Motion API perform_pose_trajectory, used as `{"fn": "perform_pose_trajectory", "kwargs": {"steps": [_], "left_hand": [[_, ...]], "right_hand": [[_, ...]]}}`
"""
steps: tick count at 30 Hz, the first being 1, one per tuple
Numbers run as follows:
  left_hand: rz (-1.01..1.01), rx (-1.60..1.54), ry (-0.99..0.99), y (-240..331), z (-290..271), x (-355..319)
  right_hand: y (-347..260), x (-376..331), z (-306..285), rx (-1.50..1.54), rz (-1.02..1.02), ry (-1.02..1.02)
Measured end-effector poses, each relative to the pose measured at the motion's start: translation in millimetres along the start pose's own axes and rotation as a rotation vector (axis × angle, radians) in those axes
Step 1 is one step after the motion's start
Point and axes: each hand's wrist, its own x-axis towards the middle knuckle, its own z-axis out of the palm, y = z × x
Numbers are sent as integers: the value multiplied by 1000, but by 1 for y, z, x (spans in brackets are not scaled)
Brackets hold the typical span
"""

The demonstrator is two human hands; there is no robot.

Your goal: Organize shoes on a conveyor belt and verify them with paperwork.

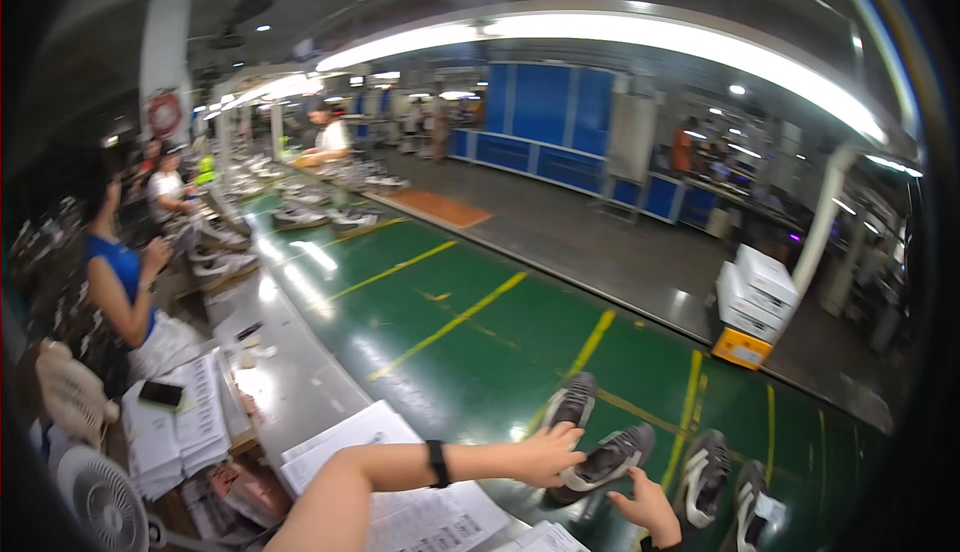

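Head view shows a green conveyor belt (pixel 450 322) with yellow lines; near its right end, the left hand (pixel 548 452) lies over a dark sneaker with white stripes (pixel 605 462), fingers curled on its upper, gripping it; the right hand (pixel 645 505) hovers open just beside the toe; a second sneaker (pixel 572 399) lies just beyond, another pair (pixel 725 482) to the right. Best to steady the shoe by its sole with both hands before lifting, I judge; paper sheets (pixel 400 482) sit near left.

The person's left forearm is bare, with no sleeve showing, and a narrow black band (pixel 437 463) circles the wrist behind the left hand (pixel 548 454). The right hand (pixel 648 505) wears no glove.
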Motion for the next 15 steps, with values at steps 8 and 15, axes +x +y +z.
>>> {"fn": "perform_pose_trajectory", "kwargs": {"steps": [8, 15], "left_hand": [[580, -320, 464, 123, -195, -107], [1106, -586, 833, 167, -238, -104]], "right_hand": [[-38, -60, -31, 30, -17, -74], [-55, -73, -34, 89, -12, -79]]}}
